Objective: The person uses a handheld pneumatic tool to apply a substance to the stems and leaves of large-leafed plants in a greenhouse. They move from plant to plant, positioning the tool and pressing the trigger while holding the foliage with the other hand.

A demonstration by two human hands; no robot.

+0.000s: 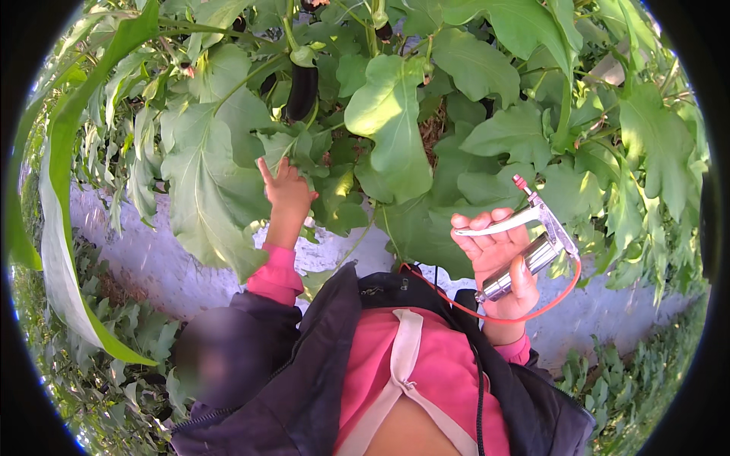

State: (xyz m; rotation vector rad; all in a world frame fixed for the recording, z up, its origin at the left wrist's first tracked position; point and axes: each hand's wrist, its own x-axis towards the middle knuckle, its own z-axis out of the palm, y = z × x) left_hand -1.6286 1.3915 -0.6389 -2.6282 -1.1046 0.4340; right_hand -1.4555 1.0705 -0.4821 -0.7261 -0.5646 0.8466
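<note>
My right hand [502,256] is wrapped around a metal hand sprayer [527,259] with a polished cylinder body, a lever and a red nozzle tip. The fingers rest behind the lever, with the thumb against the cylinder. From the sprayer's back end, a thin red hose [562,302] loops down and across to my waist. At the left, my left hand [288,191] reaches in among eggplant leaves [211,165], fingers spread, and no object shows in it. A dark purple eggplant [302,91] with a green calyx hangs from its stem just beyond that hand.
Broad eggplant leaves [390,125] crowd the far side, with a smaller dark fruit [384,31] near the top. A long leaf [63,228] arches close at the left. Pale ground [165,262] runs between the rows. More plants [627,382] grow at lower right. A black pouch [385,290] sits at my waist.
</note>
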